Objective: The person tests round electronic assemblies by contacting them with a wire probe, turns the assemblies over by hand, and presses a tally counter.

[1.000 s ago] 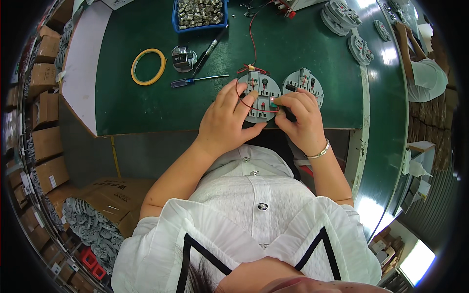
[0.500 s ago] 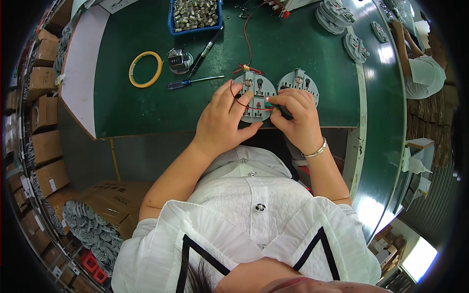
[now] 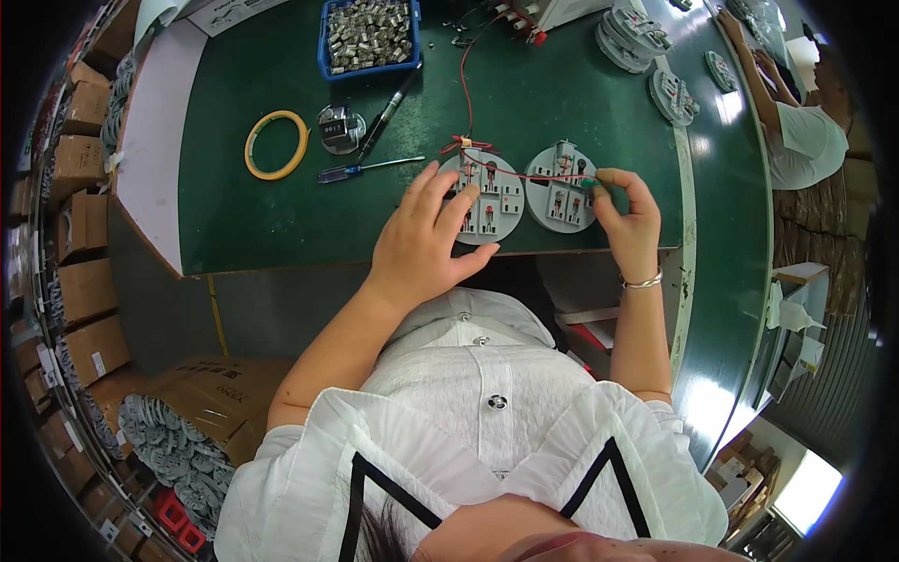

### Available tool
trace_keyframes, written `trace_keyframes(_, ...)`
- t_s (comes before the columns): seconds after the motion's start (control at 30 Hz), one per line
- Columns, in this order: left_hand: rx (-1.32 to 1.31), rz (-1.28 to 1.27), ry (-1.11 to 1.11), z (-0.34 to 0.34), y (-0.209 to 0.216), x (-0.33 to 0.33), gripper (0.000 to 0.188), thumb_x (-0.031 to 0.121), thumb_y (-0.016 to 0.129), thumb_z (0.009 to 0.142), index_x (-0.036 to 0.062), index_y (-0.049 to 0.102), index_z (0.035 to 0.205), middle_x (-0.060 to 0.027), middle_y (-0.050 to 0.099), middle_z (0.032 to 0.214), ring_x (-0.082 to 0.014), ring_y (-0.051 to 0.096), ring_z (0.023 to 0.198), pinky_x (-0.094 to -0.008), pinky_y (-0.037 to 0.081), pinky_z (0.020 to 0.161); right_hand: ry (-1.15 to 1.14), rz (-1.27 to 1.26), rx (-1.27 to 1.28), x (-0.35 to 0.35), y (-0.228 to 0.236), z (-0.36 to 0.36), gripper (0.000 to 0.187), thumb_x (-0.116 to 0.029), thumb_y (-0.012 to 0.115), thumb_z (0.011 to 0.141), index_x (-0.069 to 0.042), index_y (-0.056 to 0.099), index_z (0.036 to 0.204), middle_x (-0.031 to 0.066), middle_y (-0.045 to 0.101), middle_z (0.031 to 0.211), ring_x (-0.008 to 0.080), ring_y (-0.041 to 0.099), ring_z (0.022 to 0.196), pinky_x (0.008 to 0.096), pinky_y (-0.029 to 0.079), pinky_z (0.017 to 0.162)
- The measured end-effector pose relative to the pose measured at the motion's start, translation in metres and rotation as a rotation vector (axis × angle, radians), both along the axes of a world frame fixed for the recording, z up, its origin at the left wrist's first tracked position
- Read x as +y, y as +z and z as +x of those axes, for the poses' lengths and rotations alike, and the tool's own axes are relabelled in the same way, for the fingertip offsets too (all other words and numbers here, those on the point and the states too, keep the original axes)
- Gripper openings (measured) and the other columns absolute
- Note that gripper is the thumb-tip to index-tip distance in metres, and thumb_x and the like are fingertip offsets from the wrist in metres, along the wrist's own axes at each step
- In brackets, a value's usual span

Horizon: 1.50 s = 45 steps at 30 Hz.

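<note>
On the left grey disc [image 3: 506,201], fitted with small terminals and red parts, rests my left hand [image 3: 417,239]. Its thumb lies along the near edge and its fingers reach over the left side, holding the disc against the table. My right hand [image 3: 629,215] is closed in a pinch on the green end of a red test lead [image 3: 524,175], over the right edge of the second grey disc [image 3: 552,215]. The lead's tip is hidden by the fingers. The red wire stretches across both discs.
A blue bin [image 3: 369,71] of small metal parts stands at the back. Yellow tape [image 3: 277,145], a counter [image 3: 340,129], a pen [image 3: 390,114] and a screwdriver [image 3: 370,169] lie on the left. More discs [image 3: 673,98] sit at right, near another person [image 3: 805,140].
My right hand has moved right, from the left disc to the second disc's right edge, carrying the lead. The red light on the left disc no longer shows. My left hand stays on that disc.
</note>
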<state>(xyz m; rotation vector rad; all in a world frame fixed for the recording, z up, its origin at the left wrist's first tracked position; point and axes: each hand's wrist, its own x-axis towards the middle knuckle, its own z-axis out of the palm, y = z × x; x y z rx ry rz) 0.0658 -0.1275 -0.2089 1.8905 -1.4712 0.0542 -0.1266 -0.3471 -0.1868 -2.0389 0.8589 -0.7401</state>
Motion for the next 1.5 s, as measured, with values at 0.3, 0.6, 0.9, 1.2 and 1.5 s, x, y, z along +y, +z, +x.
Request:
trace_keyframes(0.3, -0.028, 0.011, 0.007, -0.001, -0.001, 0.001, 0.072, 0.034, 0.093, 0.069, 0.0083, 0.064, 0.129, -0.0131, 0.057, 0.135, -0.0423, 0.056, 0.133, -0.0477, 0.054, 0.103, 0.005, -0.035, -0.028, 0.005, -0.01, 0.002, 0.022, 0.002, 0.073, 0.086, -0.001, 0.072, 0.108, 0.0081, 0.073, 0.102, 0.0172, 0.069, 0.094, 0.0292, 0.054, 0.088)
trace_keyframes(0.6, 0.051, -0.128, -0.103, 0.005, 0.0, 0.011, 0.074, 0.028, 0.093, 0.06, 0.0064, 0.064, 0.124, -0.0159, 0.058, 0.129, -0.0419, 0.061, 0.122, -0.0487, 0.055, 0.1, -0.006, -0.046, -0.052, 0.007, -0.01, 0.003, 0.024, 0.002, 0.072, 0.085, -0.002, 0.071, 0.109, 0.0087, 0.074, 0.103, 0.0179, 0.07, 0.096, 0.0297, 0.054, 0.089)
trace_keyframes(0.9, 0.055, -0.192, -0.141, 0.007, -0.002, 0.013, 0.074, 0.032, 0.09, 0.061, 0.0061, 0.063, 0.124, -0.0163, 0.057, 0.126, -0.0425, 0.061, 0.118, -0.0509, 0.053, 0.099, 0.0, -0.113, -0.019, 0.006, -0.011, 0.001, 0.025, 0.001, 0.071, 0.084, -0.002, 0.072, 0.109, 0.0096, 0.074, 0.103, 0.0215, 0.071, 0.097, 0.0317, 0.054, 0.09)
trace_keyframes(1.2, 0.043, -0.205, -0.143, 0.007, -0.002, 0.013, 0.073, 0.034, 0.09, 0.062, 0.0055, 0.063, 0.123, -0.0168, 0.057, 0.126, -0.0433, 0.061, 0.117, -0.0506, 0.054, 0.098, 0.091, -0.312, 0.049, 0.002, -0.004, 0.006, 0.025, 0.001, 0.075, 0.079, -0.005, 0.072, 0.103, 0.0091, 0.074, 0.102, 0.0266, 0.069, 0.096, 0.0369, 0.054, 0.088)
trace_keyframes(1.5, 0.036, -0.206, -0.146, 0.007, -0.003, 0.015, 0.073, 0.033, 0.09, 0.06, 0.0055, 0.063, 0.122, -0.0175, 0.057, 0.126, -0.0439, 0.061, 0.117, -0.0506, 0.054, 0.098, 0.126, -0.239, -0.026, 0.025, 0.005, 0.032, 0.027, -0.001, 0.077, 0.077, -0.004, 0.072, 0.103, 0.0082, 0.071, 0.091, 0.0228, 0.067, 0.083, 0.0354, 0.052, 0.072)
